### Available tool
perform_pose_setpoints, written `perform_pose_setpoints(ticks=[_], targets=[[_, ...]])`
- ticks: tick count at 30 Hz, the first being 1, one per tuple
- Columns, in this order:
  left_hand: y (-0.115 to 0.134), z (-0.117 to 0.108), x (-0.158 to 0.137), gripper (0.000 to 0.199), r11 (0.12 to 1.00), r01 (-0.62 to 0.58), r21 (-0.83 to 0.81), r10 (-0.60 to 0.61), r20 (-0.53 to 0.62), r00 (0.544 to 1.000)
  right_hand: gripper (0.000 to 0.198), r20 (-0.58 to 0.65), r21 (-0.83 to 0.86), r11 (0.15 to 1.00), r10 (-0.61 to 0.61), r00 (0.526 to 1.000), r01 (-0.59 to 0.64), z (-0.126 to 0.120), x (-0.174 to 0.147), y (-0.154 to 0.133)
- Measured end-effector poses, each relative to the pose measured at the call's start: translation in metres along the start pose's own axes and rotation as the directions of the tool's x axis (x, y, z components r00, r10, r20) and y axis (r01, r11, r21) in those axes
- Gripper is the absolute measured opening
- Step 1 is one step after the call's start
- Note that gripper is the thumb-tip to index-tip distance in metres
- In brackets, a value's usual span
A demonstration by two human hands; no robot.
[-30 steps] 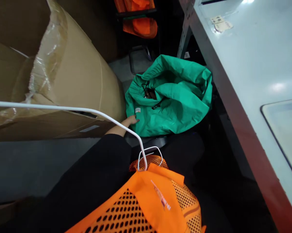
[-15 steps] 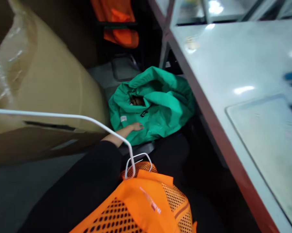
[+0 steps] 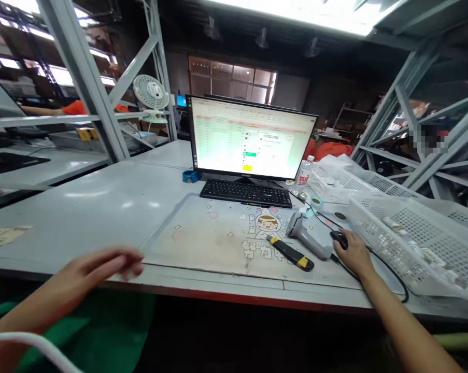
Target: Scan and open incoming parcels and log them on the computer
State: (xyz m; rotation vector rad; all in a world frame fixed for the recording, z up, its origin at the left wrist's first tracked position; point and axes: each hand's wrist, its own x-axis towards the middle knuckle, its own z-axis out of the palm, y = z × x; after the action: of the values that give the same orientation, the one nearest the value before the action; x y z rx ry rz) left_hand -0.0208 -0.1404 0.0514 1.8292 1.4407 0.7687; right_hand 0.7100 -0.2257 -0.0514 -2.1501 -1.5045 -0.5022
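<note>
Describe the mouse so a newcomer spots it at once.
Find the lit monitor on the desk, then the printed mat before it. Toward the mat's right side, just past the grey scanner, sits the mouse. Small, black and rounded, it alone lies partly under the right hand.

Both hands (image 3: 352, 253) are bare; behind them, the forearms (image 3: 393, 313) are uncovered also, and the left fingers (image 3: 119, 258) look blurred

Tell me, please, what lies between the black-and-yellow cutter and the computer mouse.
In the head view, the grey handheld scanner lies between the cutter and the mouse, which is under the right hand.
</note>
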Motion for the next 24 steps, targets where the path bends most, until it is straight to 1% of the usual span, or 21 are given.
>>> perform_pose_setpoints(ticks=[2, 4, 5, 6, 7, 9, 11, 13, 14, 16, 18, 21, 24], targets=[[0.031, 0.028, 0.061, 0.063, 0.995, -0.057, -0.078, 0.054, -0.038, 0.998, 0.058, 0.005, 0.024, 1.000, 0.007, 1.000, -0.007, 0.001, -0.001, -0.005], [0.060, 0.064, 0.132, 0.060, 0.984, -0.116, -0.136, 0.105, -0.088, 0.991, 0.055, 0.011, 0.027, 0.999, 0.031, 0.999, -0.031, -0.001, -0.002, -0.007], [0.072, 0.083, 0.167, 0.055, 0.976, -0.159, -0.147, 0.139, -0.137, 0.981, 0.054, 0.009, 0.025, 0.999, 0.045, 0.999, -0.045, -0.002, -0.003, -0.008], [0.080, 0.102, 0.198, 0.047, 0.979, -0.177, -0.101, 0.154, -0.201, 0.967, 0.052, 0.003, 0.023, 0.998, 0.056, 0.998, -0.057, -0.002, -0.004, -0.008], [0.086, 0.118, 0.224, 0.038, 0.989, -0.148, -0.022, 0.137, -0.277, 0.951, 0.051, -0.006, 0.021, 0.998, 0.065, 0.998, -0.065, -0.002, -0.005, -0.008], [0.087, 0.146, 0.263, 0.033, 0.993, -0.084, 0.088, 0.111, -0.364, 0.925, 0.049, -0.023, 0.018, 0.998, 0.069, 0.997, -0.068, -0.001, -0.005, -0.008], [0.077, 0.166, 0.286, 0.037, 0.981, -0.048, 0.189, 0.124, -0.415, 0.901, 0.046, -0.029, 0.023, 0.998, 0.051, 0.998, -0.051, 0.002, -0.005, -0.007], [0.062, 0.181, 0.296, 0.043, 0.947, -0.058, 0.315, 0.198, -0.432, 0.880, 0.043, -0.025, 0.038, 0.999, 0.021, 0.999, -0.021, 0.005, -0.006, -0.005], [0.053, 0.187, 0.299, 0.046, 0.919, -0.076, 0.388, 0.247, -0.414, 0.876, 0.042, -0.022, 0.049, 0.999, 0.008, 1.000, -0.007, 0.006, -0.006, -0.003], [0.038, 0.196, 0.302, 0.052, 0.852, -0.123, 0.510, 0.328, -0.334, 0.883, 0.042, -0.013, 0.070, 0.997, -0.015, 1.000, 0.016, 0.008, -0.007, 0.002], [0.028, 0.202, 0.304, 0.058, 0.804, -0.159, 0.572, 0.357, -0.253, 0.899, 0.043, -0.007, 0.087, 0.995, -0.039, 0.999, 0.040, 0.010, -0.008, 0.006], [0.021, 0.205, 0.308, 0.066, 0.791, -0.145, 0.594, 0.318, -0.198, 0.927, 0.045, 0.007, 0.098, 0.993, -0.064, 0.998, 0.063, 0.011, -0.010, 0.012], [0.020, 0.206, 0.311, 0.069, 0.789, -0.139, 0.599, 0.282, -0.152, 0.947, 0.048, 0.024, 0.094, 0.994, -0.057, 0.998, 0.054, 0.011, -0.011, 0.015]])
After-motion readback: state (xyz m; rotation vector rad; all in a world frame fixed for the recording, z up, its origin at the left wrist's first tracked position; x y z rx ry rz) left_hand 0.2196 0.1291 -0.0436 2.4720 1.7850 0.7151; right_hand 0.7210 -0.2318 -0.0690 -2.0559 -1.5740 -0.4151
